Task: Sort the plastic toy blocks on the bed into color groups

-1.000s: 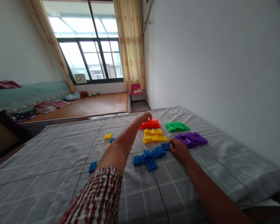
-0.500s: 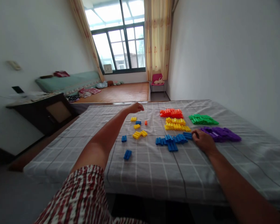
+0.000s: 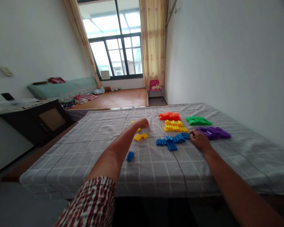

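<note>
My left hand [image 3: 141, 122] reaches over the table with fingers pinched on a small orange plastic block [image 3: 147, 124]. Under and beside that arm lie loose yellow blocks [image 3: 141, 136] and a blue pair [image 3: 130, 156]; the arm partly covers others. My right hand [image 3: 200, 139] rests on the cloth with curled fingers, fingertips against the right end of a cluster of blue blocks [image 3: 172, 142]. Whether anything sits between those fingers is hidden. Just behind the right hand is a pile of purple blocks [image 3: 215, 133].
Yellow blocks [image 3: 175, 126], orange-red blocks [image 3: 169, 115] and green blocks [image 3: 198, 120] lie grouped at the back right. A grey checked cloth [image 3: 73, 148] covers the table. Beyond are a low bed platform [image 3: 125, 97], a pink chair [image 3: 154, 83] and a dark cabinet [image 3: 42, 116].
My left hand has come down and slightly right onto the orange block and pinched it. My right hand stays by the blue cluster. The whole view has shifted a little.
</note>
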`<state>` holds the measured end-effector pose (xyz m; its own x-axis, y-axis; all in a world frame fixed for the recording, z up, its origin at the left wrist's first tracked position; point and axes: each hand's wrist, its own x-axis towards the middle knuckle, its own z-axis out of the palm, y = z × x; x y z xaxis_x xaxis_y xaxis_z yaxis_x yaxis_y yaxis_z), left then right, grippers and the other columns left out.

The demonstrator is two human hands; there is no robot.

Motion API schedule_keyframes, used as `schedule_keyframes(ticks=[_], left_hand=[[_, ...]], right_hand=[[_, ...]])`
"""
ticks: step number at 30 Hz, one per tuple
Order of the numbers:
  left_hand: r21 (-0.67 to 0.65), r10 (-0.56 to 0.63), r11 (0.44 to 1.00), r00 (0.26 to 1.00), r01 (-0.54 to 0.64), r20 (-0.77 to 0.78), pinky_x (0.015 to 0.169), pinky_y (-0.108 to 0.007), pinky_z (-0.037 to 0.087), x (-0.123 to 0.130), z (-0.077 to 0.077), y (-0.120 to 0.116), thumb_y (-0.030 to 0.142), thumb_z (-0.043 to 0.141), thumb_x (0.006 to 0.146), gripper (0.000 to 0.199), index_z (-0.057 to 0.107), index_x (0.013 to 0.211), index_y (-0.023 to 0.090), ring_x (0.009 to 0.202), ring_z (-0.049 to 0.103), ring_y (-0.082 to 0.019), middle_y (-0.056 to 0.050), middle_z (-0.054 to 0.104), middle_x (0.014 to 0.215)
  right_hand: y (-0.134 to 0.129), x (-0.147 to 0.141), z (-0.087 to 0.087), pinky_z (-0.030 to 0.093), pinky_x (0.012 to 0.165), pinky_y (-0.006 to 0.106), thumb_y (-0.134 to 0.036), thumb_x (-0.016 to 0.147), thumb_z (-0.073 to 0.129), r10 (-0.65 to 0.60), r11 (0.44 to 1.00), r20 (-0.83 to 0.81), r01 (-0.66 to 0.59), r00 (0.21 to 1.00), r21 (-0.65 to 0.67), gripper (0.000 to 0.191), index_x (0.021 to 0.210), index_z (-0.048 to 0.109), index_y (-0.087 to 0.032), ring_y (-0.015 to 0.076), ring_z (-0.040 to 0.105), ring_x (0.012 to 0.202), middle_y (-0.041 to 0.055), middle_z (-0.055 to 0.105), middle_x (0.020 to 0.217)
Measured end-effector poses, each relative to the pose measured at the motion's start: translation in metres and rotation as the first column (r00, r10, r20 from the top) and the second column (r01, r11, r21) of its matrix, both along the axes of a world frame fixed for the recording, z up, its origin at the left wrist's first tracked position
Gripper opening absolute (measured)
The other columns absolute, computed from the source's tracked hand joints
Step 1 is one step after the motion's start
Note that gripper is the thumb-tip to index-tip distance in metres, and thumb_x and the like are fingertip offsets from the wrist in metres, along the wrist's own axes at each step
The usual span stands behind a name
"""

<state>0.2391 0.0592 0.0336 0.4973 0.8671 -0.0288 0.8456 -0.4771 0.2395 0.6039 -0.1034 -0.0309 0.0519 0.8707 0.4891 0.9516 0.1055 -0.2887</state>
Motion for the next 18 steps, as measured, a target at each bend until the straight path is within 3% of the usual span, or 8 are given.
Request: schedule_keyframes(ticks=[5,13,18], left_hand=[[0.088,-0.003,0.996,0.995,-0.006,0.101,0.077,-0.029,0.053,0.028,0.011,0.016,0.023,0.067,0.07,0.036,0.067,0.105,0.015,0.083,0.065,-0.018,-0.007,0.07,0.098],[0.218,-0.104,0.974,0.971,0.056,0.216,0.087,-0.033,0.05,0.122,0.025,0.042,0.022,0.058,0.077,0.037,0.063,0.113,0.013,0.095,0.062,-0.021,-0.011,0.067,0.109],[0.226,-0.158,0.967,0.973,0.119,0.168,0.092,-0.037,0.048,0.165,0.024,0.046,0.025,0.06,0.076,0.038,0.065,0.113,0.016,0.104,0.06,-0.025,-0.011,0.067,0.11]], right_hand=[[0.006,0.0,-0.002,0.04,0.07,0.029,-0.02,0.084,0.044,0.022,0.999,-0.013,-0.022,1.0,-0.037,0.021,0.088,0.064,-0.017,0.019,0.062,0.076,0.0072,0.069,0.086],[0.007,0.0,0.001,0.04,0.071,0.029,-0.019,0.084,0.044,0.05,0.997,-0.08,-0.054,0.996,-0.053,0.019,0.086,0.063,-0.018,0.0181,0.062,0.076,0.0053,0.069,0.084],[0.007,-0.001,0.002,0.04,0.071,0.029,-0.019,0.084,0.045,0.036,0.997,-0.094,-0.042,0.995,-0.059,0.019,0.086,0.063,-0.018,0.0187,0.063,0.078,0.0057,0.069,0.085]])
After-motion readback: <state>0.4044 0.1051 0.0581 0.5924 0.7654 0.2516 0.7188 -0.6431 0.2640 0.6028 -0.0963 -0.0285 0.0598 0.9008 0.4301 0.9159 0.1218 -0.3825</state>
